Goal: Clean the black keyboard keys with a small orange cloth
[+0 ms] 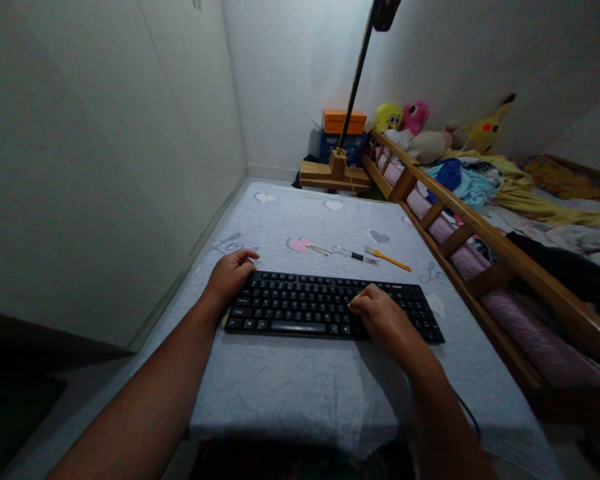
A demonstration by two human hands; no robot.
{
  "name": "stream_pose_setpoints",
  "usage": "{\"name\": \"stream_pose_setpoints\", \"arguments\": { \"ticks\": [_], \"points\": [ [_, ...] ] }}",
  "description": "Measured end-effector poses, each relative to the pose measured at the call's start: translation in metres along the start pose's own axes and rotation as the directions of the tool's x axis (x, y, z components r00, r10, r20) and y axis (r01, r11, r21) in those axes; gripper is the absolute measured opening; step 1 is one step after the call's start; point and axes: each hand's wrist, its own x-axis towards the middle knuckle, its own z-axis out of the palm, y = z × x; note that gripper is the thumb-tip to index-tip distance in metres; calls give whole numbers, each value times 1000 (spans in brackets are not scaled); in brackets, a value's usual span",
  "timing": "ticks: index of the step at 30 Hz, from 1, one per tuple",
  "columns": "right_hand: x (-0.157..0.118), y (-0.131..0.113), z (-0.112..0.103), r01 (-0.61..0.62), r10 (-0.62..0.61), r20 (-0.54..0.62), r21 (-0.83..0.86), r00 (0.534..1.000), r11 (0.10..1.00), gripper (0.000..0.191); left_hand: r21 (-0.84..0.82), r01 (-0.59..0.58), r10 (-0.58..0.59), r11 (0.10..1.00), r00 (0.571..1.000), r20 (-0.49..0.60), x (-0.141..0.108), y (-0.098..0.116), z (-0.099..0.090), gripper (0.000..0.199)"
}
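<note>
A black keyboard (pixel 300 301) lies flat on a table covered with a pale patterned cloth (pixel 280 380). My left hand (pixel 231 275) rests against the keyboard's upper left corner, fingers apart and holding nothing. Over the right-middle keys is my right hand (pixel 377 312), its fingers pinched on a small pale thing at the fingertips that I cannot make out. Behind the keyboard lie cotton swabs (pixel 319 249), a dark-gripped tool (pixel 356 255) and a yellow-handled brush (pixel 389 259).
To the right runs a wooden bed rail (pixel 460 217) with clothes and plush toys beyond it. A wooden stand (pixel 335 172) with a pole and boxes (pixel 344 122) is past the table's far edge. A white cabinet (pixel 105 153) stands at the left.
</note>
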Motion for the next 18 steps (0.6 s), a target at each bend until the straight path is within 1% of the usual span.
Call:
{"name": "stream_pose_setpoints", "arguments": {
  "ticks": [7,12,14,15,18],
  "points": [
    [-10,18,-6,-81,81,-6,7,997,997,26,12,-12,12,1000,1000,2,1,-2,0,33],
    [-16,26,-17,-137,138,32,-27,990,990,26,12,-12,12,1000,1000,8,3,-4,0,33],
    [-14,21,-19,-119,119,10,-11,993,993,25,14,-22,22,1000,1000,5,3,-5,0,33],
    [-13,16,-18,-89,89,-5,8,996,996,24,16,-24,24,1000,1000,3,3,-5,0,33],
    [-4,-12,-10,45,-42,-38,91,998,995,24,10,-15,15,1000,1000,-4,2,-3,0,32]
  ]
}}
